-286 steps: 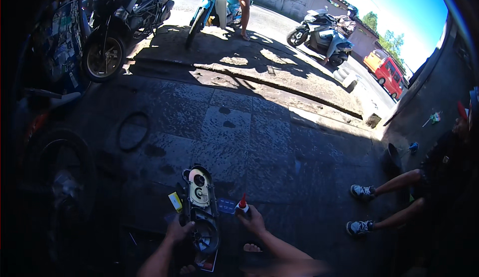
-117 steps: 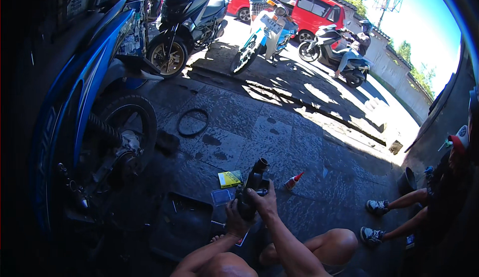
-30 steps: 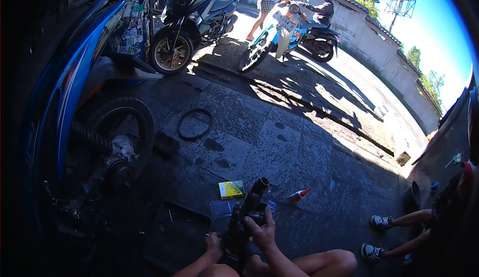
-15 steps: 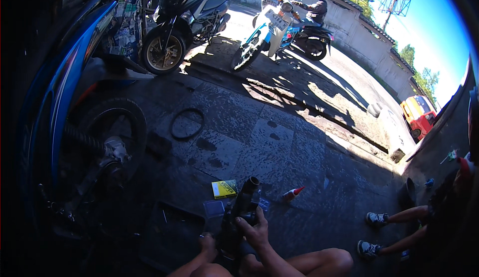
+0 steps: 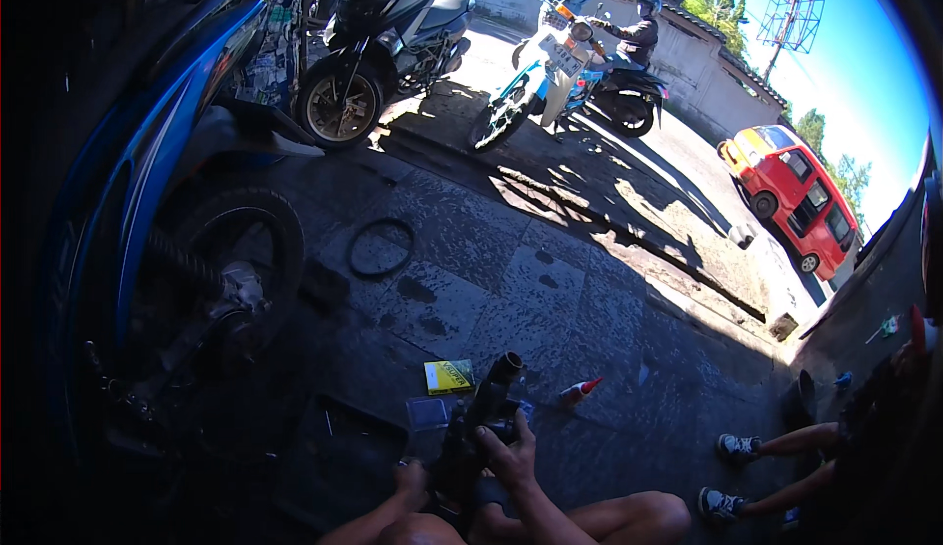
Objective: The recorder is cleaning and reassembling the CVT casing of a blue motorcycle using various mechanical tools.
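Low in view, near middle: dark part (image 5: 481,419), tilted, tubular end up. Right hand (image 5: 511,459) grips its right side — fingers wrapped, thumb across. Left hand (image 5: 413,484) at its lower left, fingers curled in — cannot tell what they hold. On floor (image 5: 629,378) beyond: yellow box (image 5: 449,377), clear case (image 5: 426,413), red-tipped bottle (image 5: 580,392), black tray (image 5: 339,452), black ring (image 5: 352,252).

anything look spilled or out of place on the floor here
Mildly, yes: a loose black ring lies on the tiles, fitted to nothing. Near it are dark patches; stain or wear, I cannot tell. The dark part in the right hand is too shadowed to judge for damage.
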